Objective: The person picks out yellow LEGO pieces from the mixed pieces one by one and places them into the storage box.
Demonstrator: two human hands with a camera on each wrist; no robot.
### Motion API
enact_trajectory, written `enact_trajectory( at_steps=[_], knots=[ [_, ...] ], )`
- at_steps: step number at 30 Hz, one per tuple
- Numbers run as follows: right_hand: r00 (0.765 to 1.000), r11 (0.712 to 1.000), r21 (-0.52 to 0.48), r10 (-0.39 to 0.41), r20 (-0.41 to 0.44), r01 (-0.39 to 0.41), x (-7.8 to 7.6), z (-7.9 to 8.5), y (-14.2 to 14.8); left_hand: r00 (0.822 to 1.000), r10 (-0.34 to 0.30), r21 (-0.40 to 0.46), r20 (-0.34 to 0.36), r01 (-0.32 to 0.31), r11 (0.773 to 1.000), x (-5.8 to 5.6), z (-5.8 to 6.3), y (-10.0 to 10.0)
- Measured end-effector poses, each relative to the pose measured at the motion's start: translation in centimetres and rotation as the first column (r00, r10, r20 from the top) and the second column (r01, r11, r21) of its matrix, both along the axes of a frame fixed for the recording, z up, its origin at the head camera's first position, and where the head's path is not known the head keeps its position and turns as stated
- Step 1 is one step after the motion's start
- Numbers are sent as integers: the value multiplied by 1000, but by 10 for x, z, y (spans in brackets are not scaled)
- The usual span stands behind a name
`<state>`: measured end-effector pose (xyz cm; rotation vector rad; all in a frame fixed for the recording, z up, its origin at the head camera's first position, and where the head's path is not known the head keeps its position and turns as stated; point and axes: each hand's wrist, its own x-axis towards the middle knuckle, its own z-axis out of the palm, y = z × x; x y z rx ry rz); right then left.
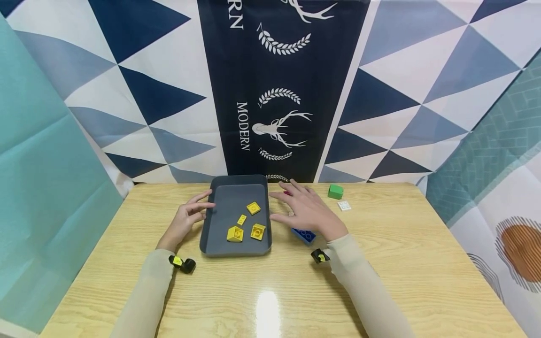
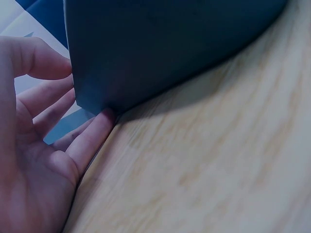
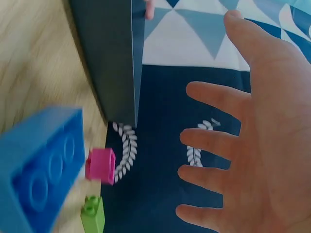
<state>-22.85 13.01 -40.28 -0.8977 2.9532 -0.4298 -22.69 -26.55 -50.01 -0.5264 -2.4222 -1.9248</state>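
Both hands are held open: the left hand touches the grey tray's left wall, the right hand hovers beside its right rim. Mid-table, holding yellow bricks, the tray is judged stiff, light, best gripped by opposite walls.

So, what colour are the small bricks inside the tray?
Yellow bricks, four of them, in the dark grey tray. The head view shows them best.

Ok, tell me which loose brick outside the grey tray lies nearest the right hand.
The blue studded brick, partly under the right hand; the green brick sits farther back.
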Motion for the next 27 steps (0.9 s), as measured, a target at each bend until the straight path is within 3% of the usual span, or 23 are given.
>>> enact_trajectory(
  at_steps=[18,27],
  knots=[
    [991,993,28,-112,-67,115,-4,-1,68,1000,-4,-10,0,4,1000,-4,-1,1],
    [989,991,25,-130,-73,132,-3,2,76,1000,2,-23,-17,-3,1000,-2,1,0]
  ],
)
